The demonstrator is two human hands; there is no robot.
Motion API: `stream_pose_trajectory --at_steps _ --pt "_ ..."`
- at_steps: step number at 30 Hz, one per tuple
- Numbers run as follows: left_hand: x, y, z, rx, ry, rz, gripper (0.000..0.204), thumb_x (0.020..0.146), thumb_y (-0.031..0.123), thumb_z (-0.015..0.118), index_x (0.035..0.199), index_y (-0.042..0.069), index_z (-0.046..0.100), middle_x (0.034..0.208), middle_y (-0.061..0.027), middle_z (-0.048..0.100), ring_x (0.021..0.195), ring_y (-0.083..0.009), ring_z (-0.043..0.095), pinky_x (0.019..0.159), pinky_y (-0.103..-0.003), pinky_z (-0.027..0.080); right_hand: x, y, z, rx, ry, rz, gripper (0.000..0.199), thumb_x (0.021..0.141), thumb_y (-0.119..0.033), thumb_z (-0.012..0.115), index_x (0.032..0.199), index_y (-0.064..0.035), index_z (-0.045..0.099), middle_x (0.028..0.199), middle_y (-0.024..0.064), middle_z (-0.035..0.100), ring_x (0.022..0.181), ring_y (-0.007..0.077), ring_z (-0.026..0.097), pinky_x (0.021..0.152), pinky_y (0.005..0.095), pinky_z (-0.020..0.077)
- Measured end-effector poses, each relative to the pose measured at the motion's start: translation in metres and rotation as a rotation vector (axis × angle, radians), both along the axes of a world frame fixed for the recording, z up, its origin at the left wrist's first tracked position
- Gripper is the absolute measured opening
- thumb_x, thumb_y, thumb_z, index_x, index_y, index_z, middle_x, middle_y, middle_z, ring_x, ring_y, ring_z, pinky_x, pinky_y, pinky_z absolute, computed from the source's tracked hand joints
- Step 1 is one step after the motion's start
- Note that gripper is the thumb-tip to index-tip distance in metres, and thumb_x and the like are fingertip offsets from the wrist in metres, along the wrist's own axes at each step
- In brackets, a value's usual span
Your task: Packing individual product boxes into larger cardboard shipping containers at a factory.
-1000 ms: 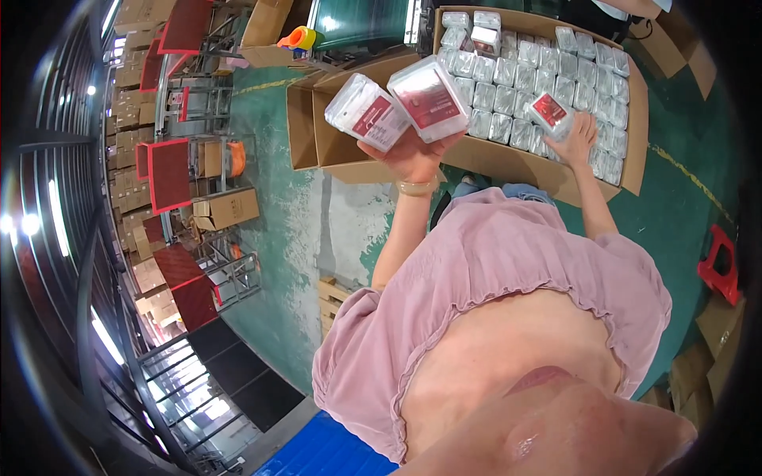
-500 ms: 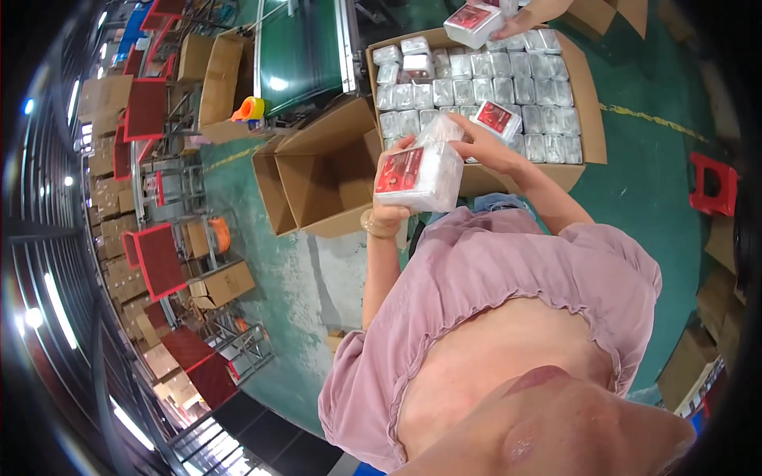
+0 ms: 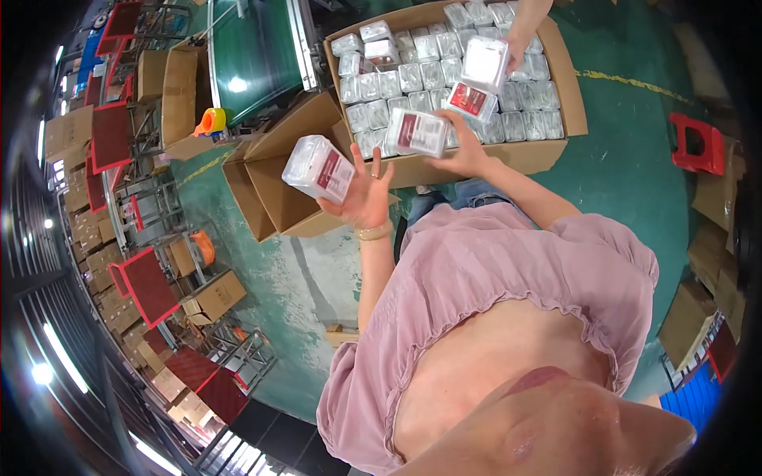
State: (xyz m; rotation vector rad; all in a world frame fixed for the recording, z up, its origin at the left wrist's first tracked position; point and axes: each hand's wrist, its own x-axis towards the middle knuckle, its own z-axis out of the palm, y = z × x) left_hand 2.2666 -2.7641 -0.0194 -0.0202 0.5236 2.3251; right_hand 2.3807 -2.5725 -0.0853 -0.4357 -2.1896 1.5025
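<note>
Biggest in my view, one large carton [image 3: 524, 157] fills the upper middle, lined with silver packs [image 3: 432, 75] overlapping too much for me to count. At upper left I see one green conveyor [image 3: 258, 63] and, lower, one open carton [image 3: 298, 159]; at right, one red stool [image 3: 680, 141]. Three hands show. My left hand [image 3: 367, 198], left of centre, has its fingers spread, one pack [image 3: 319, 168] propped at the thumb side. My right hand [image 3: 468, 152], upper centre, pinches a second pack [image 3: 418, 132] by its end. A co-worker's hand [image 3: 521, 40] grips a third; a fourth, red-labelled pack [image 3: 471, 101] lies atop the rows. I judge the step to be handling packs one per hand; the next move calls for a firmer left hold and clearance from the co-worker.
</note>
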Motion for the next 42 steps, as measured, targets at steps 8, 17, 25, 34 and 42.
stream_pose_trajectory --at_steps 8,17,25,34,42 --pt "0.009 -0.021 -0.016 -0.137 -0.062 0.020 0.086 0.062 0.060 0.067 0.134 0.022 0.038 0.138 -0.0091 0.037 0.126 -0.0406 0.027 0.104 -0.052 0.019 0.028 0.041 -0.068 0.609 -0.301 -0.155 0.086 0.062 -0.028 0.075 0.134 -0.0103 0.030 0.135 0.0209 0.026 0.125 0.0417 0.024 0.101 0.0497 0.0267" --pt "-0.001 -0.006 -0.014 -0.171 -0.053 -0.030 0.088 0.064 0.057 0.067 0.135 0.016 0.036 0.137 -0.0092 0.038 0.125 -0.0394 0.031 0.105 -0.051 0.021 0.004 0.076 -0.083 0.480 -0.387 -0.356 0.075 0.066 -0.027 0.071 0.129 -0.0069 0.035 0.125 0.0204 0.038 0.120 0.0379 0.033 0.099 0.0470 0.0303" --pt "-0.008 -0.008 -0.013 -0.200 0.002 -0.053 0.084 0.066 0.053 0.068 0.134 0.015 0.037 0.137 -0.0117 0.038 0.126 -0.0424 0.028 0.106 -0.051 0.020 -0.043 0.182 0.007 0.272 -0.679 -0.651 0.089 0.061 -0.031 0.078 0.131 -0.0023 0.030 0.125 0.0231 0.041 0.117 0.0373 0.040 0.096 0.0443 0.0361" --pt "-0.014 -0.020 -0.016 -0.234 0.000 -0.049 0.085 0.066 0.049 0.069 0.135 0.011 0.035 0.136 -0.0115 0.039 0.127 -0.0410 0.028 0.105 -0.051 0.023 -0.012 0.215 -0.095 0.359 0.027 -0.467 0.075 0.068 -0.032 0.072 0.127 -0.0026 0.036 0.125 0.0227 0.043 0.118 0.0369 0.040 0.094 0.0448 0.0374" --pt "-0.009 -0.018 -0.022 -0.220 -0.083 -0.016 0.078 0.067 0.038 0.068 0.133 0.010 0.037 0.132 -0.0082 0.045 0.125 -0.0362 0.035 0.104 -0.048 0.027 -0.032 0.037 -0.060 0.529 -0.244 -0.022 0.079 0.065 -0.039 0.074 0.126 -0.0030 0.039 0.119 0.0172 0.047 0.111 0.0359 0.042 0.094 0.0438 0.0353"
